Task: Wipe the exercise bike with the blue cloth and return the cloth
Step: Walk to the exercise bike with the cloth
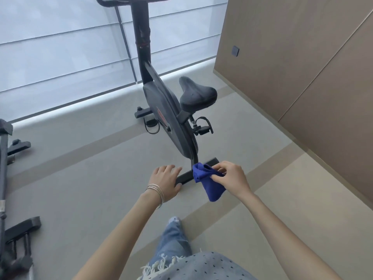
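A black exercise bike (169, 116) stands in front of me on the grey floor, its saddle (196, 93) to the right and its tall post rising to the top edge. My right hand (232, 178) grips a bunched blue cloth (210, 183) in the air, in front of the bike's rear floor bar (188, 175). The cloth hangs down from my fingers. My left hand (164, 180) hovers open, palm down with fingers spread, just left of that bar, with thin silver bangles on the wrist.
Another black exercise machine (12, 199) stands at the left edge. A brown panelled wall (302, 67) runs along the right. White window blinds (66, 47) fill the back. My jeans leg (173, 239) steps forward below my arms.
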A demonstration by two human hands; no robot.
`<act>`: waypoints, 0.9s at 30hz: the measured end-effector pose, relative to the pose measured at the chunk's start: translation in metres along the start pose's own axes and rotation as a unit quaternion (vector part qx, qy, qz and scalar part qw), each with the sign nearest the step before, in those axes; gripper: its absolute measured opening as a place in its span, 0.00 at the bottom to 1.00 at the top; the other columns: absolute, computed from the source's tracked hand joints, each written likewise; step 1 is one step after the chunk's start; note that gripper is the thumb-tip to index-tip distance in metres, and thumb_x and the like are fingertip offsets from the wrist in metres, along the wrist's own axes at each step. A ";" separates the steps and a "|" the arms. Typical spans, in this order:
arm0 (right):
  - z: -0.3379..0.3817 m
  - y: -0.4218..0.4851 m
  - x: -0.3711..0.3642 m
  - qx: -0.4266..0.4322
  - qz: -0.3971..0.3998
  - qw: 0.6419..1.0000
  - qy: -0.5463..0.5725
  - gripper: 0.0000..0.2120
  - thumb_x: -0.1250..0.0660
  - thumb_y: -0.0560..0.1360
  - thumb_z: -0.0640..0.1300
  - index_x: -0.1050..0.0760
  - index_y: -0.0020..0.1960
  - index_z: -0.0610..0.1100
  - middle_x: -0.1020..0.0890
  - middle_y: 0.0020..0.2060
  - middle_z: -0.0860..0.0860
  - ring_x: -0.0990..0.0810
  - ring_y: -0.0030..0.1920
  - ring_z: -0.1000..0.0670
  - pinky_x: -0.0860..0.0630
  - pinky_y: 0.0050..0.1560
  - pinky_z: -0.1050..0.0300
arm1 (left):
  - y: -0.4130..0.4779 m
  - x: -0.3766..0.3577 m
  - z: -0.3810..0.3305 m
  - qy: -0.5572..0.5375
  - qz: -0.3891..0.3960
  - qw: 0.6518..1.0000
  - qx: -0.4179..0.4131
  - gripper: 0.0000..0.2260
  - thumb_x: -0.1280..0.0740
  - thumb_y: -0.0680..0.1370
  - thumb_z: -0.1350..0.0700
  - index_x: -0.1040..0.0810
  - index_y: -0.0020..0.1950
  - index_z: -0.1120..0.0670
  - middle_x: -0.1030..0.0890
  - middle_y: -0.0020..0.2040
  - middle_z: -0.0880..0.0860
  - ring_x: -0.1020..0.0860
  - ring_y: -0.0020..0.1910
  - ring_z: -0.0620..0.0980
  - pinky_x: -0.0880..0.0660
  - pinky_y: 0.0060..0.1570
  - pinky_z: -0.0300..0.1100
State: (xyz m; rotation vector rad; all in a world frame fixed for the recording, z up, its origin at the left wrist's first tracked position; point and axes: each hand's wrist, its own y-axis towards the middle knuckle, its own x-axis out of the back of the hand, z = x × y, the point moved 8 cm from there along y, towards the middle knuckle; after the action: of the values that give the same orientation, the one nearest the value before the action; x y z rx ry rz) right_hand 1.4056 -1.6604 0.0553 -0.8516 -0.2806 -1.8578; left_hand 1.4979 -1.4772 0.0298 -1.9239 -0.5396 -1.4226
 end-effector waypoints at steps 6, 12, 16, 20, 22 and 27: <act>0.057 0.093 -0.010 0.031 -0.011 0.999 -0.002 0.07 0.29 0.65 0.41 0.20 0.42 0.50 0.19 0.38 0.56 0.20 0.39 0.53 0.23 0.42 0.54 | 0.066 0.044 0.058 0.011 -0.018 1.000 0.006 0.26 0.41 0.77 0.46 0.41 0.73 0.49 0.34 0.72 0.52 0.35 0.70 0.55 0.39 0.69 0.48; 0.096 0.155 -0.030 0.063 0.021 0.998 -0.006 0.07 0.29 0.67 0.41 0.20 0.44 0.50 0.19 0.39 0.55 0.19 0.41 0.52 0.21 0.43 0.54 | 0.094 0.068 0.109 0.000 -0.019 0.999 0.042 0.26 0.40 0.77 0.46 0.41 0.73 0.49 0.34 0.72 0.52 0.35 0.70 0.55 0.38 0.68 0.49; 0.123 0.195 -0.042 0.090 0.042 0.995 -0.018 0.07 0.28 0.67 0.42 0.20 0.46 0.48 0.19 0.38 0.56 0.20 0.40 0.54 0.21 0.43 0.53 | 0.116 0.078 0.138 -0.012 -0.009 0.997 0.072 0.26 0.41 0.77 0.45 0.41 0.73 0.49 0.35 0.72 0.52 0.35 0.70 0.56 0.38 0.69 0.49; 0.148 0.239 -0.050 0.117 0.056 0.991 -0.029 0.08 0.29 0.68 0.43 0.19 0.48 0.47 0.17 0.40 0.53 0.20 0.40 0.53 0.21 0.44 0.54 | 0.141 0.095 0.165 -0.024 -0.017 0.994 0.101 0.26 0.40 0.77 0.45 0.42 0.74 0.48 0.35 0.72 0.52 0.36 0.70 0.56 0.39 0.69 0.49; 0.162 0.264 -0.050 0.130 0.062 0.989 -0.036 0.09 0.29 0.69 0.43 0.19 0.50 0.46 0.16 0.42 0.50 0.20 0.41 0.52 0.21 0.44 0.54 | 0.156 0.106 0.178 -0.027 -0.020 0.993 0.115 0.26 0.41 0.77 0.45 0.42 0.74 0.49 0.35 0.72 0.52 0.36 0.70 0.56 0.39 0.69 0.49; 0.203 0.328 -0.038 0.174 0.068 0.982 -0.030 0.10 0.29 0.70 0.43 0.20 0.51 0.47 0.16 0.44 0.51 0.19 0.43 0.52 0.21 0.45 0.55 | 0.199 0.147 0.206 -0.018 -0.052 0.990 0.134 0.26 0.40 0.77 0.45 0.41 0.73 0.48 0.34 0.72 0.51 0.36 0.71 0.54 0.41 0.70 0.48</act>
State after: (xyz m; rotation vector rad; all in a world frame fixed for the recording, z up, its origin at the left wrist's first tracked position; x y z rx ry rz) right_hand 1.7879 -1.6693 0.1163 -0.6670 -0.5523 -1.5963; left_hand 1.8160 -1.4741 0.0780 -1.7308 -0.8142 -1.3073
